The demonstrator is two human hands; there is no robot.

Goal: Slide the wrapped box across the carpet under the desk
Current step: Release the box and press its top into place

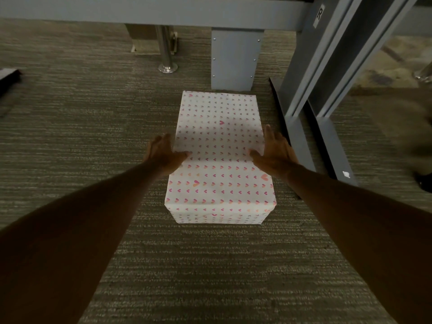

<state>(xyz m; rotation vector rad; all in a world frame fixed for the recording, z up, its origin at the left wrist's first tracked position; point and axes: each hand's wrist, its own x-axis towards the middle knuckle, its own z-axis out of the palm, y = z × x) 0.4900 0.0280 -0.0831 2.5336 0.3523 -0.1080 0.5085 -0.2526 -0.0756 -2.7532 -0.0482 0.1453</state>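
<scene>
Two bare hands press against the long sides of a wrapped box (219,157) that lies lengthwise on grey striped carpet (81,127). The left hand (163,152) lies flat and open against the box's left side, thumb resting on its top. The right hand (272,152) mirrors it on the right side, fingers stretched forward, thumb on top. Neither hand curls around anything; both squeeze the box between open palms.

The paper is white with rows of small pink and orange hearts. The box's far end sits just in front of a grey metal desk leg (235,59), touching it or nearly so; which of the two cannot be told. A grey crossbar of the desk (152,10) runs along the top of the view, and a slanted grey frame (327,66) stands just right of the box. A chrome pole (166,52) stands farther back on the left.

Judging from this, the slide is well along: the far half already lies in shadow near the desk's underside, while the near half is out on open carpet. The leg straight ahead seems to block further travel, so little pushing likely remains.
</scene>
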